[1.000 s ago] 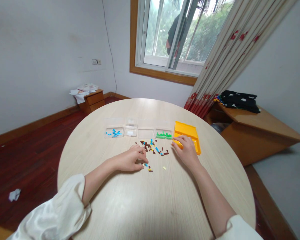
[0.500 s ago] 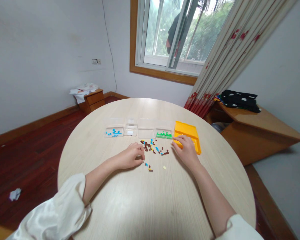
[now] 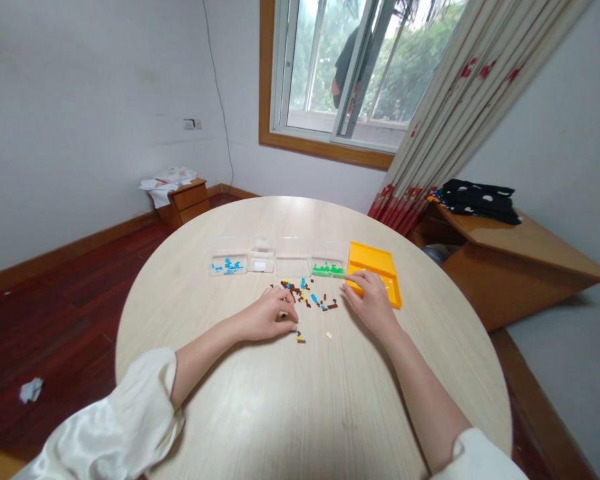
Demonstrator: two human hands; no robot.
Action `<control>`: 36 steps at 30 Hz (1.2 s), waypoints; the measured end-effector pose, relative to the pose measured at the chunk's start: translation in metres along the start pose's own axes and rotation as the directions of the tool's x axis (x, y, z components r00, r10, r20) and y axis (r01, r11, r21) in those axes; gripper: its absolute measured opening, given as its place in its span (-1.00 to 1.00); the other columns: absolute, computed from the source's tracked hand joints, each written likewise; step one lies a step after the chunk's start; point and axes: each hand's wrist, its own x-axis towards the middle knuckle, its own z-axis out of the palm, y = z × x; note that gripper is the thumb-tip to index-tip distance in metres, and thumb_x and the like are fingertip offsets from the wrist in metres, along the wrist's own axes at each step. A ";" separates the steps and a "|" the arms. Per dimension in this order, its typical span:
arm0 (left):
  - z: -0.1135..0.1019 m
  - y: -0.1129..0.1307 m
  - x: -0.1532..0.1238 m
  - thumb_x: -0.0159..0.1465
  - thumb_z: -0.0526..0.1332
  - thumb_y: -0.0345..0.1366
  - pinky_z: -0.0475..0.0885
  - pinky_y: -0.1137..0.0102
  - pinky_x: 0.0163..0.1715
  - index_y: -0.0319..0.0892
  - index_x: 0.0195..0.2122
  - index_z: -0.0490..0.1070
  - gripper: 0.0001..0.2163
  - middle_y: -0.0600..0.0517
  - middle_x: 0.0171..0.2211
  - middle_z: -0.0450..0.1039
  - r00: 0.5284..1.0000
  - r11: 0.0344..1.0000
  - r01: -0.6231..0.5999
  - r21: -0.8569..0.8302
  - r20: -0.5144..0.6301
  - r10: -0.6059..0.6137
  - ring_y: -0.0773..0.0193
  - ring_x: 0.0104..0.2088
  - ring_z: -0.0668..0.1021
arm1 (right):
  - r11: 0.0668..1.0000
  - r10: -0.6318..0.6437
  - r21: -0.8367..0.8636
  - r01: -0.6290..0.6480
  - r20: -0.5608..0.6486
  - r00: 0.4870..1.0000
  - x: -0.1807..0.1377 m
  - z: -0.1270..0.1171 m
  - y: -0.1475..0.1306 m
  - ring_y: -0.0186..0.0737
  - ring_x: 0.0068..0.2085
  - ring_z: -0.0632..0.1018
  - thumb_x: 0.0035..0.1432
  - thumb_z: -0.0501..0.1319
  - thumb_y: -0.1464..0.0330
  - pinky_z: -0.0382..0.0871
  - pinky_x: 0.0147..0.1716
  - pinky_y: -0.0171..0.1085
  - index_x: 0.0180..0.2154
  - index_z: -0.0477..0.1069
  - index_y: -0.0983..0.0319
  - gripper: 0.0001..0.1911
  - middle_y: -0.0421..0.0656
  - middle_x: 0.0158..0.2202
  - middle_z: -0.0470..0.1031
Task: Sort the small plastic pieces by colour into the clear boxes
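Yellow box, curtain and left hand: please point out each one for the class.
Yellow box (image 3: 373, 257): head view, bare far part.
Curtain (image 3: 473, 100): head view, middle folds.
Left hand (image 3: 267, 314): head view, back of the hand.

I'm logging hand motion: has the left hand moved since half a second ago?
Yes: the left hand has shifted slightly to the right, now nearer the lone pale yellow brick, which itself lies where it did.

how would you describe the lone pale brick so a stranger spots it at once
On the round table, look between the left hand and the right hand. On a bare patch there lies one small pale yellow brick. It sits alone, far paler than the brown, blue and bright yellow pieces scattered nearby.
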 end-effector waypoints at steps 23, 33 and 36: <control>0.002 0.002 0.003 0.16 0.27 -0.35 0.20 0.29 -0.10 -0.16 -0.38 0.51 -0.96 0.02 -0.27 0.39 0.998 0.996 0.050 0.080 0.018 -0.052 0.20 -0.13 0.38 | 0.929 -0.328 0.313 0.197 0.452 0.829 -0.011 0.000 -0.073 -0.15 -0.10 0.38 0.03 0.10 0.63 0.27 -0.08 -0.07 -0.24 0.52 0.16 -0.64 -0.10 -0.20 0.42; 0.004 0.000 0.003 0.17 0.28 -0.31 0.18 0.30 -0.10 -0.13 -0.30 0.52 -0.91 0.03 -0.28 0.37 0.999 0.997 0.017 0.070 0.048 -0.021 0.21 -0.13 0.37 | 0.942 -0.304 0.267 0.204 0.415 0.858 -0.011 0.001 -0.068 -0.17 -0.10 0.39 0.10 0.14 0.55 0.28 -0.11 -0.13 -0.26 0.51 0.19 -0.76 -0.09 -0.21 0.43; 0.004 -0.001 0.003 0.18 0.27 -0.32 0.17 0.31 -0.10 -0.11 -0.30 0.53 -0.92 0.03 -0.28 0.37 0.998 0.998 0.011 0.068 0.057 -0.015 0.21 -0.13 0.37 | 0.945 -0.296 0.262 0.198 0.419 0.859 -0.010 0.001 -0.069 -0.18 -0.10 0.38 0.13 0.15 0.51 0.26 -0.11 -0.14 -0.25 0.50 0.20 -0.80 -0.09 -0.20 0.43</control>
